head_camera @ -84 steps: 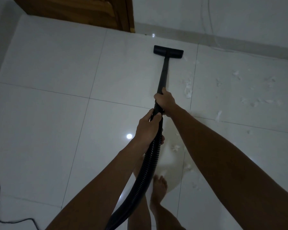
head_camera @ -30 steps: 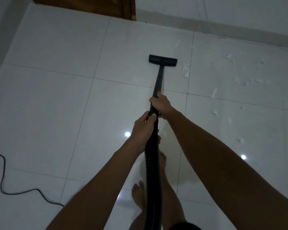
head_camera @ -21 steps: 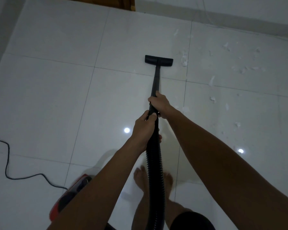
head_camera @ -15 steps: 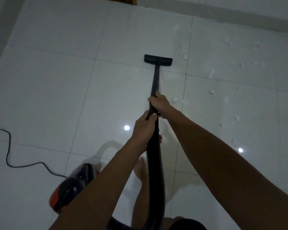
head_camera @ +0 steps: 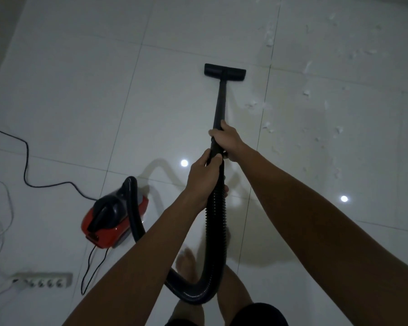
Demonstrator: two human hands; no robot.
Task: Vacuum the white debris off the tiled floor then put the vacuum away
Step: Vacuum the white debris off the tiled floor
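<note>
The tiled floor [head_camera: 85, 95] fills my view, and over the last seconds more of its near-left part has come in: the red vacuum body [head_camera: 114, 220] now sits there in full, where half a second ago only its edge showed, with its power cord [head_camera: 26, 161] trailing left and a power strip [head_camera: 41, 280] near the left corner. I judge I have stepped back, dragging the head towards me. My arms reach forward; my left hand [head_camera: 204, 180] is wrapped round the top of the ribbed hose [head_camera: 216, 220], and my right hand [head_camera: 226, 142] is clasped on the black wand [head_camera: 220, 102] just beyond it. The floor head [head_camera: 224, 72] lies flat on the tile, far centre, in a strip that looks clean. The white debris [head_camera: 306, 92] is scattered to its right, from far right down to the middle right, well apart from the head. So the sweeping is partly done; the right-hand tiles remain, and putting away is not yet due.
</note>
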